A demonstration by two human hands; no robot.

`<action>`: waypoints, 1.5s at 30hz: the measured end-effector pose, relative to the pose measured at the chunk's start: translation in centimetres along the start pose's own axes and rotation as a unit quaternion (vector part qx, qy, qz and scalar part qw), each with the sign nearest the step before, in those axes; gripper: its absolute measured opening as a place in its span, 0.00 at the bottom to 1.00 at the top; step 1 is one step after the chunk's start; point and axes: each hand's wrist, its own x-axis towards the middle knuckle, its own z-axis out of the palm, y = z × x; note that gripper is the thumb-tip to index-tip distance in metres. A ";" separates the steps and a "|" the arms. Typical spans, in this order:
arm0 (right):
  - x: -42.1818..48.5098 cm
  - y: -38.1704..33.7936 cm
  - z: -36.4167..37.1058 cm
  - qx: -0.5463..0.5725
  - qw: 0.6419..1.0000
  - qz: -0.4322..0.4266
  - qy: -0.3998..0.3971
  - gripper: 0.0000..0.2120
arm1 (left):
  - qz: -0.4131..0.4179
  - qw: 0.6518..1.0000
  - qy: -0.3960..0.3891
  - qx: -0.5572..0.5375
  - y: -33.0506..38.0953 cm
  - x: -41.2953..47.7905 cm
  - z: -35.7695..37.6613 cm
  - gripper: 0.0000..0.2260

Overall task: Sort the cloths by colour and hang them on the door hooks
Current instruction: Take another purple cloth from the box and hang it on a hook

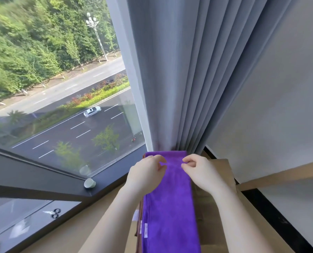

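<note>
Purple cloth [170,207] lies folded into a long strip on top of a pile, running from under both wrists out past the fingertips to the foot of the grey curtain [179,70]. At least one brown cloth [140,214] shows as a thin edge under it, on the left hand's side. By my reading the task is at its very start: the cloths are stacked together rather than parted by colour, no door hook shows anywhere in this view, and nothing here is hung. All the sorting and hanging looks left to do, beginning with lifting this top cloth off the pile. The left hand [146,172] sits over the cloth's left edge with its fingers curled in and the thumb meeting the forefinger. It seems to pinch a small ridge of the purple fabric, though the contact is small and a little blurred. The right hand [199,170], just beside it across the width of the strip, is curled the same way, its fingertips [185,163] closed narrowly on the same top layer. Neither hand is spread flat; both are drawn tight, as for picking up a single layer. Beyond the left hand lies the dark window sill [115,172] with a small round knob [89,183]; beyond the right, a tan surface [223,167] and a pale wall.
</note>
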 end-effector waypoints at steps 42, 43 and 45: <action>8.3 1.9 5.7 -0.006 0.988 0.111 0.110 0.08 | -0.047 0.996 -0.063 -0.035 -5.1 10.9 4.3 0.06; 8.0 1.9 5.6 0.011 0.988 0.109 0.110 0.08 | -0.057 0.995 -0.068 -0.053 -5.2 10.7 4.1 0.06; 7.4 2.0 5.4 0.049 0.988 0.101 0.110 0.07 | -0.067 0.987 -0.072 -0.123 -5.2 10.1 3.6 0.05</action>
